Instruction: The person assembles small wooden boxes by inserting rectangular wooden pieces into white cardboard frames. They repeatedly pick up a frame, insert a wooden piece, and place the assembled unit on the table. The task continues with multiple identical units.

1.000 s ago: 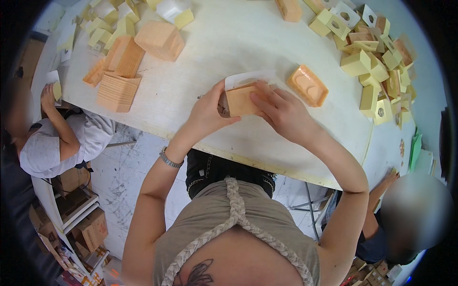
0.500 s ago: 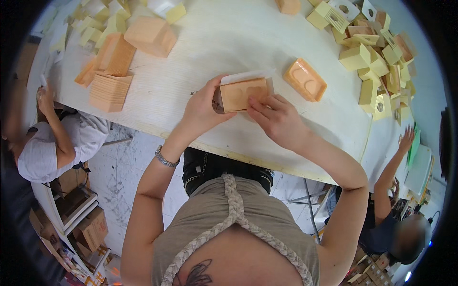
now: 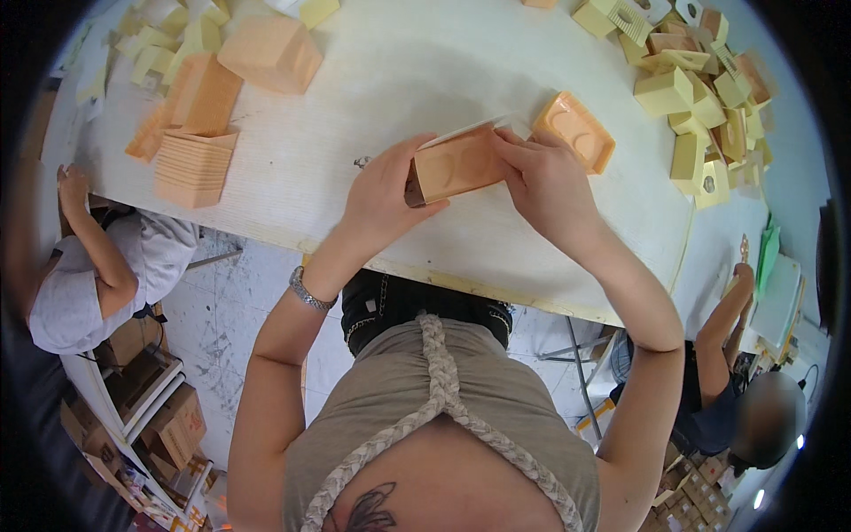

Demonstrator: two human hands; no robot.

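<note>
Hands (image 3: 381,199) grip orange box (image 3: 456,164) nr tray (image 3: 576,133).

Both forearms reach forward from the lower edge and converge. The left hand (image 3: 383,197) curls, thumb toward the body and fingers wrapped over the far side, a metal band on its wrist. The right hand (image 3: 548,182) lies palm-down just beside it, fingertips (image 3: 507,140) pinched toward the left hand.
</note>
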